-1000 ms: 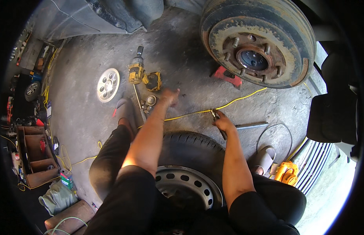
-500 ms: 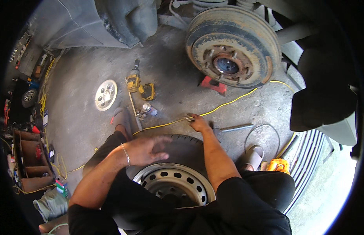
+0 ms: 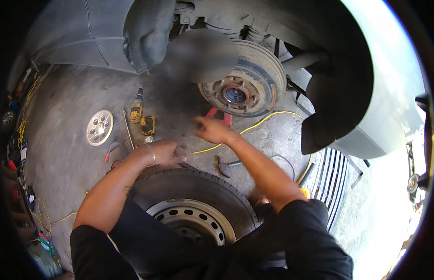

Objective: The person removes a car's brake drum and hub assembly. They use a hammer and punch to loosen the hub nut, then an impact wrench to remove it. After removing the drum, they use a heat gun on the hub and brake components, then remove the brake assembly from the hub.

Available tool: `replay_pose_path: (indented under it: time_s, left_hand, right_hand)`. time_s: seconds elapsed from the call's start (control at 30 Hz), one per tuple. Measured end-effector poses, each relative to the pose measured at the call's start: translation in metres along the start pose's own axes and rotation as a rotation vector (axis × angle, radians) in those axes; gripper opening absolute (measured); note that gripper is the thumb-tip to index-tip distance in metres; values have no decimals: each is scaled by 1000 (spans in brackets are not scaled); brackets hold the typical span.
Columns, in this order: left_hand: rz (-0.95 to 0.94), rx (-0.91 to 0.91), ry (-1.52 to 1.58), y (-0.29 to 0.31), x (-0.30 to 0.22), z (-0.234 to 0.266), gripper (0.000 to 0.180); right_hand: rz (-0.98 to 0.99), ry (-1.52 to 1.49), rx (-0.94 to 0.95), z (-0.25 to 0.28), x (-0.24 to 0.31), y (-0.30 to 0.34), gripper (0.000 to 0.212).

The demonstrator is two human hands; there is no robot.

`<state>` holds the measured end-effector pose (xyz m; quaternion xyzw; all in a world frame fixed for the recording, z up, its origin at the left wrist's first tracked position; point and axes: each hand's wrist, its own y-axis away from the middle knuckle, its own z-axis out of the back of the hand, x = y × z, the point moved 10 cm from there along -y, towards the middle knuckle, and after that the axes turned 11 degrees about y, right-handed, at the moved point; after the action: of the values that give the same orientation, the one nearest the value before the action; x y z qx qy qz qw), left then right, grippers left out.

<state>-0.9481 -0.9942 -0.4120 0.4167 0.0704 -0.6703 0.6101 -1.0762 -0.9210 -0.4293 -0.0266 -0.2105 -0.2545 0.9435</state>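
Note:
My left hand (image 3: 166, 153), with a bracelet at the wrist, is just above the top of the tire (image 3: 179, 184), its fingers curled in. A dark tip shows beneath them, but what it belongs to is unclear. Farther forward, my right hand (image 3: 212, 129) is raised in front of the red stand (image 3: 225, 119), fingers bent together and somewhat smeared; whatever they may hold is hidden. The tire sits on a steel wheel (image 3: 193, 205) between my legs. Beyond my hands is a rusty brake drum (image 3: 263, 79) with studs, partly covered by a blurred patch.
On the floor to the left lie a silver wheel cover (image 3: 99, 128), a yellow impact wrench (image 3: 137, 109), a battery pack (image 3: 148, 125) and a long thin bar (image 3: 128, 128). A hammer (image 3: 223, 166) and a yellow cord (image 3: 256, 125) lie right of centre. The vehicle's fender (image 3: 385, 107) overhangs at right.
My right hand has moved forward and left, up from the floor by the cord toward the drum. My left hand has curled its fingers and shifted forward. The view has shifted too.

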Motion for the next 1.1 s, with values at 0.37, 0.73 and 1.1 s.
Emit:
replay_pose_path:
  time_s: [0.37, 0.73, 1.1]
  left_hand:
    - [-12, -61, 73, 21, -35, 25, 55]
    - [57, -80, 48, 21, -29, 23, 53]
    - [166, -68, 89, 8, -23, 19, 50]
  right_hand:
    - [-233, 435, 636, 6, -168, 204, 57]
    - [-80, 219, 565, -29, -113, 175, 56]
    - [-29, 469, 678, -150, -244, 161, 60]
